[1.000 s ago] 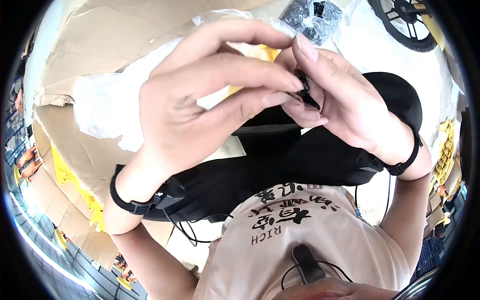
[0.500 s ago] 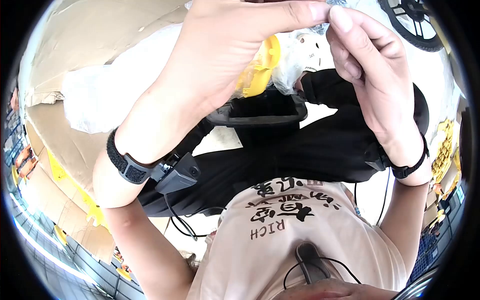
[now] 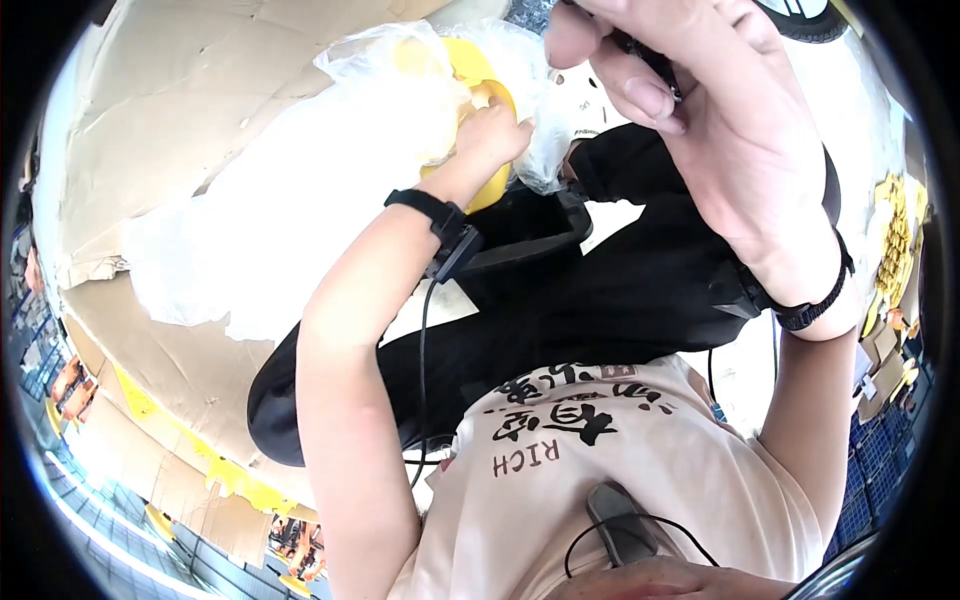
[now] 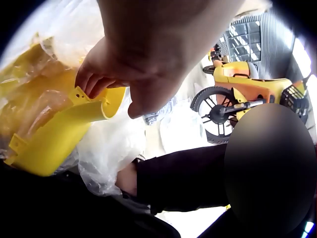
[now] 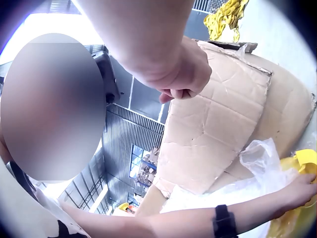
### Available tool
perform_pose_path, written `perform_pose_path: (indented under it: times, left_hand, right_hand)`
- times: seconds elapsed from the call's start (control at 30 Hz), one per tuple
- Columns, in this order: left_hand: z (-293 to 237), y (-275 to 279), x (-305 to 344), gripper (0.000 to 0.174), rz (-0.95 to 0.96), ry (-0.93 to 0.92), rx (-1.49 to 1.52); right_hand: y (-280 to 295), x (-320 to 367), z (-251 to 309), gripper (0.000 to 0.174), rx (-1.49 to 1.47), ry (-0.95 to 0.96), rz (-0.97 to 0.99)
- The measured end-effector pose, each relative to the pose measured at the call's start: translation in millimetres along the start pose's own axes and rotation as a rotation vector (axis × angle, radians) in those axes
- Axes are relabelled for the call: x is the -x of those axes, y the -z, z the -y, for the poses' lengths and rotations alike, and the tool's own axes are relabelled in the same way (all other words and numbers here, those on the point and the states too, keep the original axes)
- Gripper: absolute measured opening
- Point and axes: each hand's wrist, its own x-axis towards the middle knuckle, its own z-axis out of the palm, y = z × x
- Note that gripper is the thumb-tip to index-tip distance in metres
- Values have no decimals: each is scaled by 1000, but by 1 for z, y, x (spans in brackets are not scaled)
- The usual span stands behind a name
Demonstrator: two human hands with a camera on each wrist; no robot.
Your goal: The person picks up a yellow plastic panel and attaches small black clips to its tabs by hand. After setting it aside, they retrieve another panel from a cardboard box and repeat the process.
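My left hand (image 3: 490, 135) reaches down to a curved yellow plastic part (image 3: 490, 190). In the left wrist view its fingers (image 4: 96, 83) curl over the edge of that yellow part, beside a tab with small holes, while the thumb stays apart. Clear plastic film (image 4: 106, 153) lies around the part. Raised close to the head camera, my right hand (image 3: 730, 130) holds a small black piece (image 3: 655, 62) in curled fingers, which hide most of it. From the right wrist this hand shows curled, its piece hidden.
A black open bin (image 3: 535, 235) stands between the black-clad legs, below the yellow part. Cardboard (image 3: 200, 110) and clear plastic sheeting (image 3: 270, 220) spread at the left. A spoked wheel (image 4: 215, 111) on a yellow vehicle is beyond. A cable (image 3: 425, 370) hangs from the left wrist.
Both hands were together around the small black piece. My left hand has since parted from the right and moved down to the yellow part; the right keeps the piece, now raised nearer the camera.
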Motion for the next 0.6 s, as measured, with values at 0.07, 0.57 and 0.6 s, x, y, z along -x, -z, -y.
perform_pose_path:
  times: [0.07,0.57,0.6]
  left_hand:
    - [4,-12,-32,72,56,27,-12]
    - [12,-15,18,65,-126,-185,368]
    - [0,-6,39,63,-187,-177,426]
  right_hand:
    - [3,-2,-5,25,47,50,-17]
    - [17,-3,-9,26,37,133,119]
    - [23,-4,-11,27,-40,106,173]
